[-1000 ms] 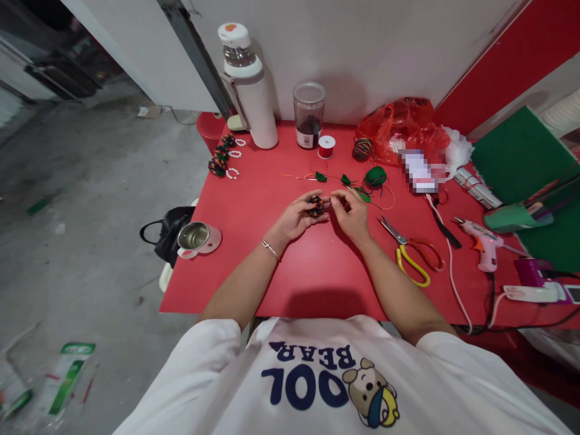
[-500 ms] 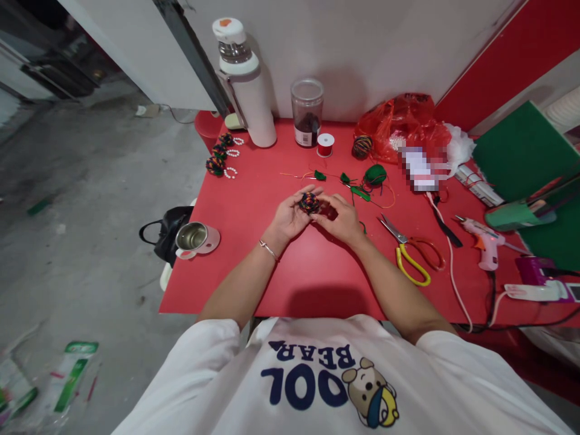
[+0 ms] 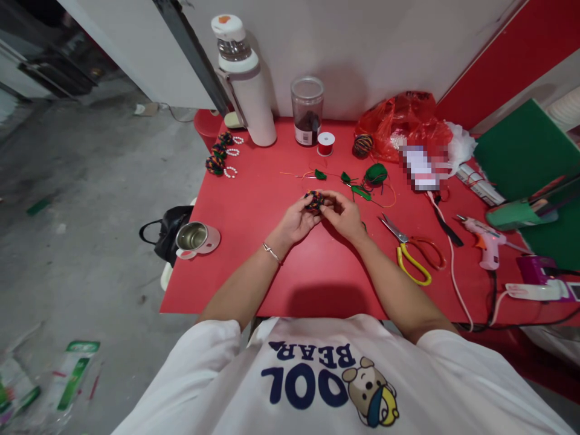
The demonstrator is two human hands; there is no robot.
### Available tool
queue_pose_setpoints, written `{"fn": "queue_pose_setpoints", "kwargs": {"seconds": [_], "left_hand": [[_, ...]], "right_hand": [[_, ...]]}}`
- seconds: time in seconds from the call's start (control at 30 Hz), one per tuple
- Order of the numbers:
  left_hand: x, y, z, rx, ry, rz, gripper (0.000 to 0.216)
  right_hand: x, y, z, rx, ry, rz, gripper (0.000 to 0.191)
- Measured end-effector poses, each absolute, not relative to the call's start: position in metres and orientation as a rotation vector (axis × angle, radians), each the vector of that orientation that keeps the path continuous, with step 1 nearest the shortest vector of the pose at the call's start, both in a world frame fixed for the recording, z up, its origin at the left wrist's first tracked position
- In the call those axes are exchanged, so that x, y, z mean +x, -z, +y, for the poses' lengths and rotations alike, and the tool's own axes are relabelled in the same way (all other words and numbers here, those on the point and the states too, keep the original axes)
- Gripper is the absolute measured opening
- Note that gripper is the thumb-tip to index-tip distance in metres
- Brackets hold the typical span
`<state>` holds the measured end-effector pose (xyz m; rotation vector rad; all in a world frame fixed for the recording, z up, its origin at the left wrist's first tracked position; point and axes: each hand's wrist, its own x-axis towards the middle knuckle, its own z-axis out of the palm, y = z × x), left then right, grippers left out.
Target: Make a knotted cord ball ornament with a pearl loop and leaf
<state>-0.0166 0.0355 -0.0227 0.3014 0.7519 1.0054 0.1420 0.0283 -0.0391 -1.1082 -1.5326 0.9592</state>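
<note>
A small multicoloured crocheted flower (image 3: 313, 200), dark with red, orange and green flecks, is held between both hands above the red table. My left hand (image 3: 296, 220) is closed on its left side, thumb on top. From the right, my right hand (image 3: 343, 214) pinches its edge with thumb and fingers. Just beyond the hands lie small green crocheted leaves (image 3: 319, 174), a crochet hook with a green handle (image 3: 361, 193) and a ball of green yarn (image 3: 376, 174). Scissors (image 3: 403, 241) with red and yellow handles lie right of my right hand.
Finished-looking yarn pieces with white bead loops (image 3: 215, 164) sit at the back left. A tall white bottle (image 3: 254, 103), a clear jar (image 3: 307, 112) and a red ribbon spool (image 3: 325, 145) line the back. A metal cup (image 3: 198, 239) stands left; a pink glue gun (image 3: 487, 241) and cables lie right.
Both hands have shifted slightly right and away from me with the flower. My left hand has gone from lying opened under it to gripping it with the thumb; the flower has turned.
</note>
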Motion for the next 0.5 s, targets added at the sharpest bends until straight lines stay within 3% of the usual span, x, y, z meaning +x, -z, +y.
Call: {"fn": "queue_pose_setpoints", "kwargs": {"seconds": [0.13, 0.3, 0.5], "left_hand": [[-0.015, 0.019, 0.034, 0.242, -0.995, 0.768, 0.02], [-0.016, 0.013, 0.033, 0.195, -0.976, 0.738, 0.023], [-0.012, 0.012, 0.034, 0.117, -0.948, 0.699, 0.03]], "right_hand": [[0.14, 0.044, 0.032, -1.092, -1.058, -1.41, 0.031], [0.142, 0.038, 0.026, -1.207, -0.865, -1.509, 0.006], [0.145, 0.025, 0.018, -1.279, -0.846, -1.598, 0.017]]}}
